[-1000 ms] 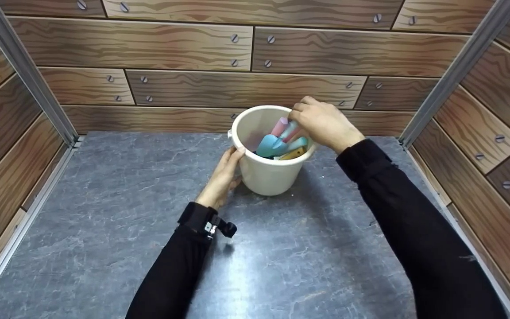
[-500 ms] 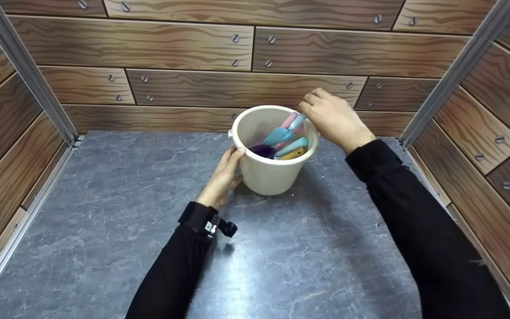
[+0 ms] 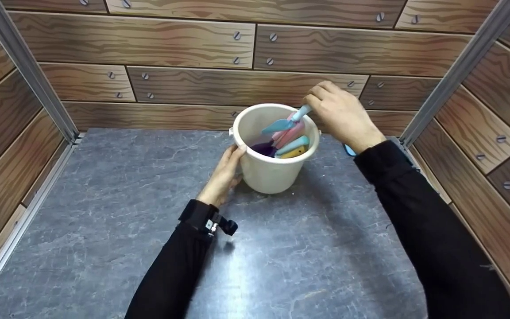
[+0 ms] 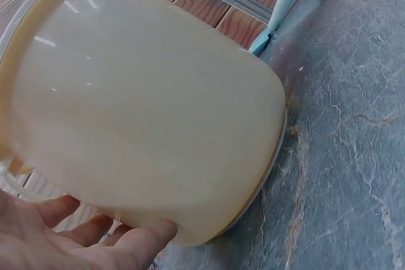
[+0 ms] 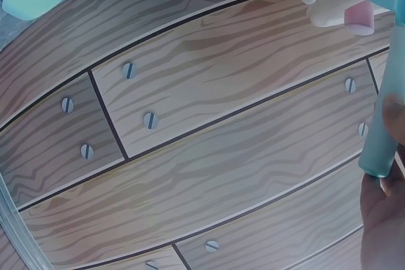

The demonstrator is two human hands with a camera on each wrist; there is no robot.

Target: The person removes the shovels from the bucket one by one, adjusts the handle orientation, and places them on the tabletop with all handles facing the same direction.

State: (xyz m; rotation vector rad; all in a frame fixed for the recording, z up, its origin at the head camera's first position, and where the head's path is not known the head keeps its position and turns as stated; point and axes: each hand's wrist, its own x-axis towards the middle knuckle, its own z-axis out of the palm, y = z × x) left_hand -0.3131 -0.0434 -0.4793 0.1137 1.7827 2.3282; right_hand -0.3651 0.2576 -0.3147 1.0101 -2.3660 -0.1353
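- While the left hand (image 3: 224, 175) holds the bucket (image 3: 272, 175) by its side, the right hand (image 3: 341, 110) has a finger-and-thumb grip on the end of the blue shovel (image 3: 283, 124), which sits tilted across the bucket's mouth.
- Looks like the lifting-out step to me; next move calls for getting it past the edge without snagging anything.
- Also inside: pink tools (image 3: 292, 134), a teal tool (image 3: 294, 145), something yellow (image 3: 294, 152), something purple (image 3: 263, 149).
- Another blue tool (image 4: 273, 20) lies outside, behind the bucket in the left wrist view.
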